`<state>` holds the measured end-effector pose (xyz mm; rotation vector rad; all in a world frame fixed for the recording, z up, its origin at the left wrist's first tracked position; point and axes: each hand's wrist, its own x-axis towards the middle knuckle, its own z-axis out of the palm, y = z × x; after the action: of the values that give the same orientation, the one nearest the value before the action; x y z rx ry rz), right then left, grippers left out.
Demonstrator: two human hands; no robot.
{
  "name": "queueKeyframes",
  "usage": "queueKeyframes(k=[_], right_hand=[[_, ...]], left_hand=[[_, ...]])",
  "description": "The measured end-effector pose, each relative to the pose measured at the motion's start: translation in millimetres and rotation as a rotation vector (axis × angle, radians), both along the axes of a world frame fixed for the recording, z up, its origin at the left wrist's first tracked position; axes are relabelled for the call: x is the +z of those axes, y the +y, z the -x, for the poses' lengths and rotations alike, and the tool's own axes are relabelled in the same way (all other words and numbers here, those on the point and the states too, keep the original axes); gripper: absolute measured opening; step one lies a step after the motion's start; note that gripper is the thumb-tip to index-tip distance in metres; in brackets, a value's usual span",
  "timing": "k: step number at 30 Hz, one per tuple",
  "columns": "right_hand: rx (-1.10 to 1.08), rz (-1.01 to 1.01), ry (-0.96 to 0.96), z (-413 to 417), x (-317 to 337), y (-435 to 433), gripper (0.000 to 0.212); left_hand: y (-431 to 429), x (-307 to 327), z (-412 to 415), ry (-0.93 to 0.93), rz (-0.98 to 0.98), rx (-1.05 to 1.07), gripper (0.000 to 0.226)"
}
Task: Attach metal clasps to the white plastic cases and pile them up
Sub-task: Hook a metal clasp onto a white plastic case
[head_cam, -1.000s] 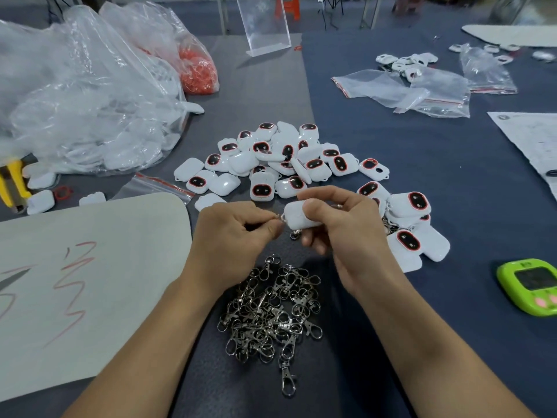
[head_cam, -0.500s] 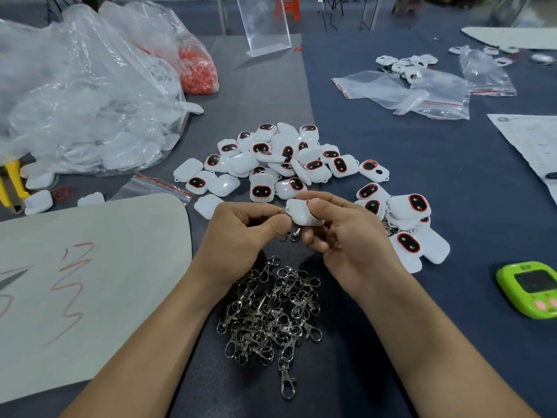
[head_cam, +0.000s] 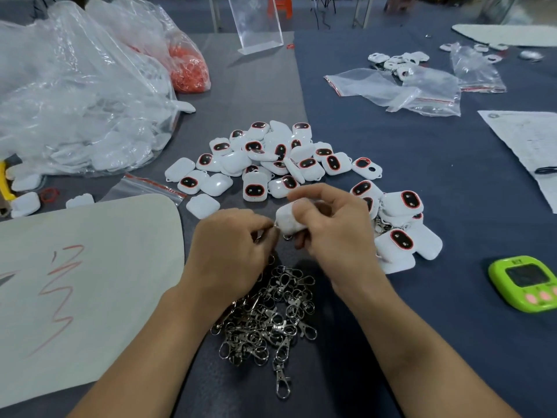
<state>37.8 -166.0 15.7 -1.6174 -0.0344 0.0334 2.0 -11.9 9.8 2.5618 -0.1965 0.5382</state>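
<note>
- Blue-grey bench (head_cam: 422, 182), centre frame: right hand (head_cam: 334, 233) grips a white case (head_cam: 286, 220); left hand (head_cam: 232, 245) pinches a clasp (head_cam: 285, 236) at its corner.
- Advice: steady the case and seat the clasp fully before adding it to the finished pile (head_cam: 401, 227), right of centre.

The right hand (head_cam: 337, 233) is turning the white case (head_cam: 287, 220) that it pinches. A second ago the case lay level between thumb and forefinger with its broad face up. Now it is tipping, with its left corner dipping toward the left hand (head_cam: 232, 248), and its surface is blurring. The right thumb is sliding across onto the top of the case, and the forefinger is arching higher above it. The left hand is rolling more knuckles-up, and its fingertips are curling down and in against the case's left corner, where they pinch the metal clasp (head_cam: 287, 236). Together the hands are carrying the case slightly left and nearer to the person, over the counter.
</note>
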Motion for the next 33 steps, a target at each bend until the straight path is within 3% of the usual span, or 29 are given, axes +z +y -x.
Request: queueKeyframes(k=[2, 4, 7, 9, 12, 14, 16, 18, 27, 29, 33], right_hand=[[0.0, -0.211, 0.194, -6.0, 4.6, -3.7, 0.017], [0.036, -0.371, 0.344, -8.5, 7.0, -6.8, 0.017], [0.074, -0.46, 0.426, -9.2, 7.7, -9.6, 0.021], [0.099, -0.452, 0.432, -8.1, 8.6, -9.6, 0.022], [0.069, -0.375, 0.356, -7.0, 8.5, -7.4, 0.018], [0.014, -0.208, 0.193, -3.6, 6.4, -4.2, 0.018], [-0.003, 0.058, -0.028, 3.3, 1.7, 0.4, 0.017], [0.011, 0.223, -0.181, 10.1, -1.9, 4.4, 0.015], [-0.052, -0.022, 0.066, -15.0, 6.2, -18.6, 0.016], [-0.072, 0.057, 0.017, -18.6, 8.5, -26.9, 0.014], [-0.265, 0.4, -0.181, -24.1, 14.1, -46.8, 0.017]], left_hand=[[-2.5, -1.0, -3.4, 0.099, 0.325, 0.03, 0.01], [-6.8, 1.5, -6.6, 0.191, 0.59, 0.008, 0.017], [-9.4, 3.8, -9.5, 0.248, 0.855, -0.036, 0.026], [-8.6, 5.5, -7.9, 0.257, 0.908, -0.048, 0.024], [-5.1, 4.1, -6.3, 0.183, 0.727, 0.006, 0.016], [-3.5, 2.8, -4.7, 0.106, 0.428, 0.008, 0.005], [-5.3, 2.7, -3.0, 0.036, 0.044, -0.023, 0.016], [-4.8, 2.4, -2.3, -0.026, -0.153, -0.043, 0.022], [-6.1, -2.8, -6.1, -0.209, 0.009, 0.137, 0.003], [-5.6, -5.9, -6.8, -0.224, 0.043, 0.148, 0.003], [4.0, -8.9, -9.4, -0.169, 0.102, 0.268, 0.007]])
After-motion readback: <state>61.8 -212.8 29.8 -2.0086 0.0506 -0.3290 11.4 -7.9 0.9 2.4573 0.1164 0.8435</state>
